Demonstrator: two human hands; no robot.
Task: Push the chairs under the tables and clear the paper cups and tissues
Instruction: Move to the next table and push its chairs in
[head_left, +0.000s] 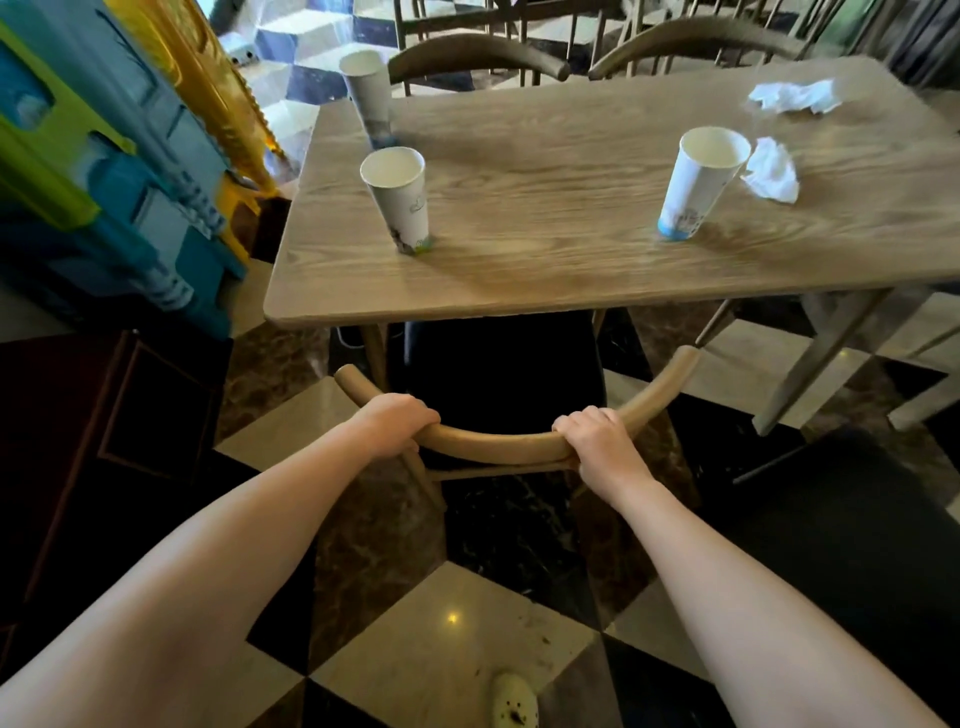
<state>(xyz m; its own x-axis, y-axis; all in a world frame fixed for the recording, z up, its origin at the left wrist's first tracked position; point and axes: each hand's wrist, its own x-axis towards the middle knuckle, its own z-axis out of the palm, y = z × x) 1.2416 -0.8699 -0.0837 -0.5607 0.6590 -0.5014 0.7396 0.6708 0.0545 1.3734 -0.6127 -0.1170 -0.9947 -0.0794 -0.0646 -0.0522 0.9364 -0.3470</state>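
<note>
Both hands gripped the chair's curved back rail at the bench's near edge.
The left hand (397, 422) and right hand (597, 441) each kept a closed grip on the chair (498, 447), its seat partly under the bench (545, 270). Three paper cups stood at ten (370, 96), nine (399, 200) and two o'clock (698, 182); two tissues lay at two (794, 95) (771, 170).

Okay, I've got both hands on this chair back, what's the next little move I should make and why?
Probably push the chair straight forward a bit more. Your left hand and right hand both grip its curved backrest, and the dark seat looks only partly under the table, with the backrest clear of the edge. The cups and tissues on top can likely wait until it is tucked in.
</note>
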